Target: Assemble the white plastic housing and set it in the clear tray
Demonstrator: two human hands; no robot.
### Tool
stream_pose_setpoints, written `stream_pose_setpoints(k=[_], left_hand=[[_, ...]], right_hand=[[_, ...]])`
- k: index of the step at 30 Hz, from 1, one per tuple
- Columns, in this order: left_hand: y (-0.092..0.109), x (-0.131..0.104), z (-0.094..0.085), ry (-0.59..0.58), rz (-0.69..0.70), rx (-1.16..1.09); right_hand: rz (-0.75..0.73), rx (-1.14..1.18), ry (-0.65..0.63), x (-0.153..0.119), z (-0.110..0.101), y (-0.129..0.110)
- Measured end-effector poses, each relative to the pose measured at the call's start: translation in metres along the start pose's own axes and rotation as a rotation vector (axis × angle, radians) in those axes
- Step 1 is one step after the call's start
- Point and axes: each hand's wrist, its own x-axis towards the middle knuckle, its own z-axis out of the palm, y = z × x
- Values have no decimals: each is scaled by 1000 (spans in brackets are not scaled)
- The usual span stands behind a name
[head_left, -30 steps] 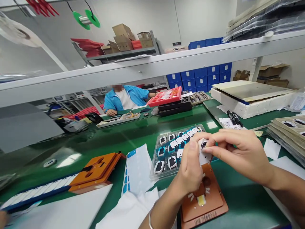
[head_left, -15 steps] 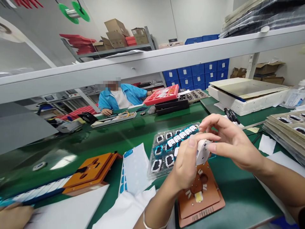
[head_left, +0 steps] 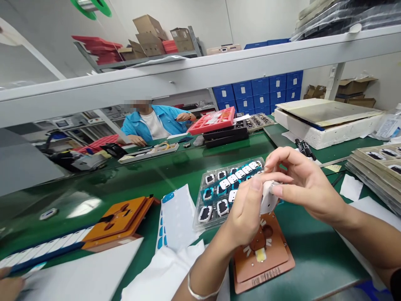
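Observation:
My left hand [head_left: 246, 211] is closed around a small white plastic casing [head_left: 268, 201] with small dark holes, held tilted above the bench. My right hand [head_left: 302, 184] pinches the casing's upper edge, with thumb and fingertips pressed against it; the exact contact is partly hidden. Directly below lies a copper-coloured fixture plate [head_left: 272, 267] with printed lettering and a yellow patch. Behind my hands is a clear plastic tray [head_left: 200, 225] filled with several white and blue casings, some of them overlapped by a row of white covers [head_left: 232, 179].
To the left are a sheet of blue stickers [head_left: 177, 217], a white cloth [head_left: 163, 271] and an orange fixture [head_left: 125, 217]. Another person's hand [head_left: 11, 286] is at lower left. A co-worker in blue [head_left: 163, 119] sits opposite. Stacked trays [head_left: 372, 179] stand at right.
My two hands stay on the casing, with its angle shifted slightly. The co-worker opposite has raised a hand from the red tray. The hand at lower left has moved further left and down.

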Motion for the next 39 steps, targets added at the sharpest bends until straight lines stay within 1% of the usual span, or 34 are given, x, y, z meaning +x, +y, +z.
stream_pose_setpoints(k=[6, 10, 17, 24, 27, 30, 33, 36, 38, 39], left_hand=[[-1, 0, -2, -14, 5, 36], [-1, 0, -1, 29, 20, 92], [-1, 0, 0, 44, 7, 69], [-1, 1, 0, -19, -5, 80], [0, 2, 0, -58, 13, 88], [0, 4, -1, -79, -9, 61], [-3, 7, -3, -50, -64, -13], [-14, 11, -7, -3, -127, -175], [-23, 14, -11, 62, -133, -256], [-28, 15, -12, 105, -125, -255]], right_hand=[[21, 2, -13, 0, -1, 0], [48, 12, -27, 0, 0, 1], [54, -6, -27, 0, -1, -1], [33, -45, -35, -2, 1, 0], [29, -114, -7, -3, -2, 1], [17, -167, 10, -3, -6, 5], [11, -144, 25, 0, -7, 12], [-14, -124, 67, 6, -4, 21], [-65, -199, 97, 11, -3, 28], [-94, -275, 108, 13, -3, 31]])
